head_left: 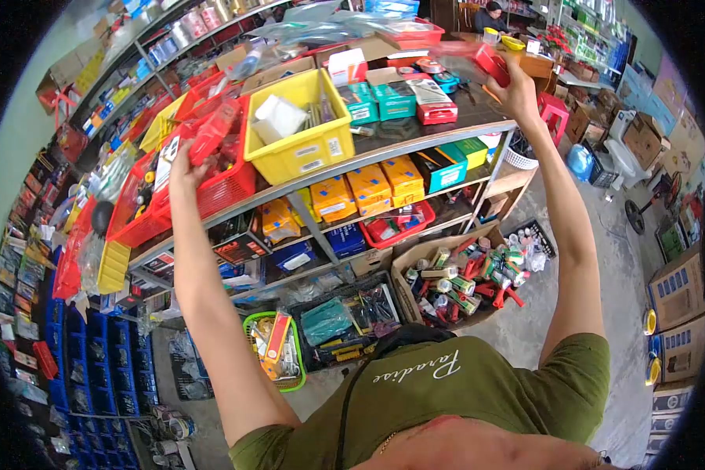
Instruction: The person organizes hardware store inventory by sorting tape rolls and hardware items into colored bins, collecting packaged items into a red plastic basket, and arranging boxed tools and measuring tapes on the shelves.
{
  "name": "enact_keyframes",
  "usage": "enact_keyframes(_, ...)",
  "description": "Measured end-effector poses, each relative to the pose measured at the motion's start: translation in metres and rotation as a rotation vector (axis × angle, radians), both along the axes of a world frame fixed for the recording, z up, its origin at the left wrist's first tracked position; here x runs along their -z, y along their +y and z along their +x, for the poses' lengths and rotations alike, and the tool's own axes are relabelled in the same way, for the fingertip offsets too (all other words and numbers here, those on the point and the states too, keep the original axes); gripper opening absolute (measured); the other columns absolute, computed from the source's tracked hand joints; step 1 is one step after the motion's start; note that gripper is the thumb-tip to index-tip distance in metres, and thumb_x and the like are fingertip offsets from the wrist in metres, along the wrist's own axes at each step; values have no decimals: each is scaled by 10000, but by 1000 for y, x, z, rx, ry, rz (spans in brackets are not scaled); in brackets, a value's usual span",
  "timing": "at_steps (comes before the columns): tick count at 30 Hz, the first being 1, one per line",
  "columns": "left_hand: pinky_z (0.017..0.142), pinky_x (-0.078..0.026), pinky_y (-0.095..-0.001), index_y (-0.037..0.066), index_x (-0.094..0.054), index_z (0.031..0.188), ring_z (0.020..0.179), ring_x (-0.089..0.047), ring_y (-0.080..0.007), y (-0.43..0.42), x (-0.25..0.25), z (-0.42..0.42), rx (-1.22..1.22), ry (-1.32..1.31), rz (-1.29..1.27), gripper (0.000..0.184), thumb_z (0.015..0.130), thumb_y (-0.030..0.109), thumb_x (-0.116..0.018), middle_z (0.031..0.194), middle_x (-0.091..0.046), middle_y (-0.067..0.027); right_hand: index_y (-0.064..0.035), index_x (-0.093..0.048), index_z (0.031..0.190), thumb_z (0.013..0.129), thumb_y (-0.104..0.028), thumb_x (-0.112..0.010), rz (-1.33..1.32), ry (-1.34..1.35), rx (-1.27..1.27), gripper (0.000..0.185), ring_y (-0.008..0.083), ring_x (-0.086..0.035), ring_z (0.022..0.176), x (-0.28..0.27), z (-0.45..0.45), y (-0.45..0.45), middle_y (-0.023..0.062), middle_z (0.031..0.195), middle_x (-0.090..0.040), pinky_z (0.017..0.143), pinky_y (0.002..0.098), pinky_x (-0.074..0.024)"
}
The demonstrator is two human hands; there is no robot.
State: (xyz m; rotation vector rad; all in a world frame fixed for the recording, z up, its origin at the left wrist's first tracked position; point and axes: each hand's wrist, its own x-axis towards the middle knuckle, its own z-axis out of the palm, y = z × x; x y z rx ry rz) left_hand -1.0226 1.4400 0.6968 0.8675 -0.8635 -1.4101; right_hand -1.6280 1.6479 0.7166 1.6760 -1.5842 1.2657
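My left hand [188,168] is closed round a red item that looks like a small box or pack [214,133], over the red plastic basket [229,188] of assorted goods. Next to it stands a yellow bin [299,160] with a white packet and thin items inside. At the far right end of the shelf top, my right hand [517,95] is raised with its fingers round another red object [492,64]. Motion blur hides its kind. Just left of that hand lie a red and white box [432,102], teal boxes [394,100] and a blue tape roll [446,81].
Orange boxes [368,188] and a red tray [399,227] fill the shelf below. On the floor stand a carton of red-handled goods [403,270], a black crate [321,362] and a green basket [301,384]. A person [489,17] sits at the back.
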Motion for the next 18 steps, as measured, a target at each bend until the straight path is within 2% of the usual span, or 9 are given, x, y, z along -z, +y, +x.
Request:
enact_keyframes(6, 510, -502, -305, 50, -552, 1040, 664, -597, -219, 16, -27, -6, -40, -2, -100, 232, 881, 217, -576, 892, -638, -105, -40, -502, 1188, 707, -20, -682, 10, 164, -192, 514, 332, -613, 874, 76, -69, 10, 187, 1007, -587, 756, 369, -511)
enact_keyframes(7, 539, -518, -297, 37, -550, 1048, 720, -619, -216, 24, -33, -10, -32, -25, -140, 251, 888, 230, -575, 937, -644, -110, -41, -506, 1182, 693, -11, -679, 101, 144, -226, 520, 334, -589, 954, 88, -70, 15, 171, 1069, -571, 817, 378, -496)
enact_keyframes(10, 575, -530, -296, 19, -547, 1067, 776, -634, -223, 46, -57, -38, -60, -33, -180, 284, 890, 238, -577, 990, -641, -119, -64, -492, 1174, 663, -69, -686, 140, 343, -187, 546, 320, -485, 1134, 118, -77, 6, 133, 1198, -507, 920, 390, -450)
enact_keyframes(13, 614, -536, -303, 8, -550, 1075, 814, -636, -229, 84, -78, -92, -1, 15, -255, 305, 877, 235, -603, 1018, -638, -121, -70, -499, 1162, 647, -38, -666, 126, 315, -187, 542, 306, -475, 1135, 137, -82, -6, 125, 1179, -507, 932, 390, -439)
enact_keyframes(16, 703, -518, -327, 40, -562, 1092, 896, -617, -247, 108, -88, -139, 91, 36, -273, 336, 830, 223, -668, 1042, -636, -107, -76, -501, 1162, 646, -27, -659, 141, 282, -203, 541, 312, -475, 1129, 149, -87, -15, 124, 1176, -505, 932, 396, -434)
enact_keyframes(18, 740, -512, -342, 28, -566, 1092, 928, -605, -252, 121, -91, -172, 89, 40, -270, 327, 838, 213, -657, 1068, -624, -121, -82, -502, 1163, 647, -23, -657, 144, 274, -174, 542, 315, -473, 1130, 152, -89, -17, 124, 1173, -506, 932, 397, -434)
